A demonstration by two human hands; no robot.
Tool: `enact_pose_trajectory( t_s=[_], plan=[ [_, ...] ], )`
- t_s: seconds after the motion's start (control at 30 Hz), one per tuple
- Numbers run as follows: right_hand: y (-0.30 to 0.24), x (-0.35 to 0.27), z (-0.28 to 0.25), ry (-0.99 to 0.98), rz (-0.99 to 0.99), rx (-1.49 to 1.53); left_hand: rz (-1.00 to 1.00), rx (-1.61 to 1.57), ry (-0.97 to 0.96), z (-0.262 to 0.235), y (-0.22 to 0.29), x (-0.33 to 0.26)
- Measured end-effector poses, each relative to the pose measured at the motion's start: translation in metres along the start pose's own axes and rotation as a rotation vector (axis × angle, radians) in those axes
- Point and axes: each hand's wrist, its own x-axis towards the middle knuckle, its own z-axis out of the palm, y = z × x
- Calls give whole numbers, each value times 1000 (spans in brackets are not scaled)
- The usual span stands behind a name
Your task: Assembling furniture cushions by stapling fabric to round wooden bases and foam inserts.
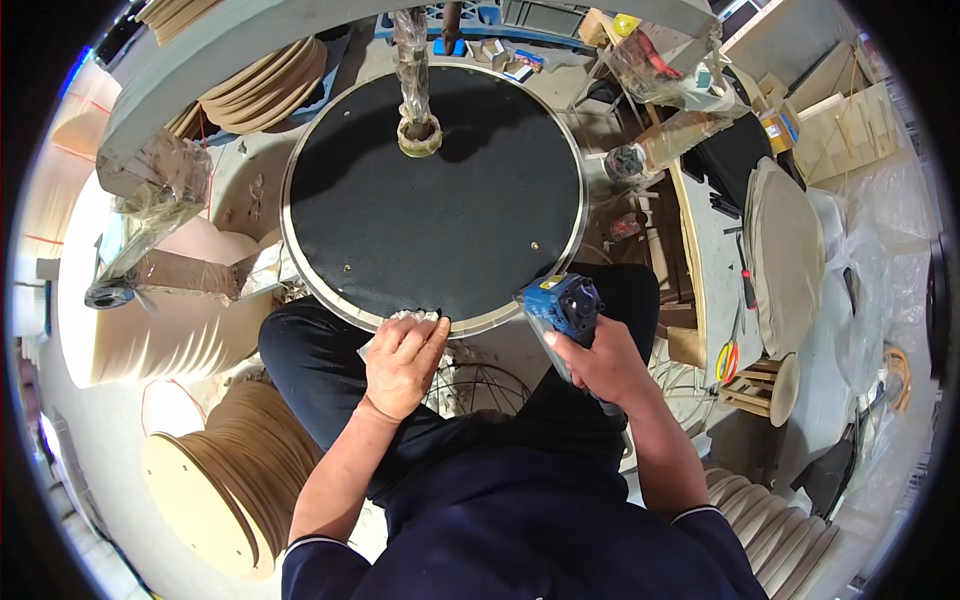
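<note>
A large round disc [430, 220] covered in smooth black material, with a pale rim, lies in front of me, partly over my knees. My left hand [402, 365] is closed over its near edge, the fingers curled on the rim. Some whitish crumpled material [415, 315] shows at those fingertips; what it is I cannot make out. In my right hand [608, 362] is a blue and black handheld power tool [565, 303], gripped by its handle. It is at the disc's near right edge; whether its nose touches the rim is hidden. Small brass-coloured dots [534, 245] show on the black surface.
Plastic-wrapped machine arms [411, 70] reach over and around the disc. Stacked round wooden boards stand at the far left [265, 90] and near left [235, 470]. On the right-hand bench [718, 270] are scissors [727, 362], a red-handled tool [746, 285] and grey round pads [783, 250].
</note>
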Motion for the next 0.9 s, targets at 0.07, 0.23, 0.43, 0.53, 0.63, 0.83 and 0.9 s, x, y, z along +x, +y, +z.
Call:
enact_pose_trajectory(
  t_s=[0.07,0.23,0.43,0.53,0.63,0.83,0.9],
  plan=[
    [-2,0,3,-16,45,-23,-2,-2,-10,0,2,2],
    [-8,-2,0,-16,49,-66,-17,-21,-50,9,8,-3],
    [-10,-1,7,-25,50,-22,-9,22,-67,20,21,5],
    [-10,1,4,-4,58,-60,-12,21,-56,25,26,9],
    [-13,0,3,-16,57,-71,-13,31,-69,29,32,11],
    [-4,2,12,14,-12,-47,-4,47,-107,37,45,18],
    [-3,3,10,47,-68,-86,-4,31,-123,38,45,18]
  ],
)
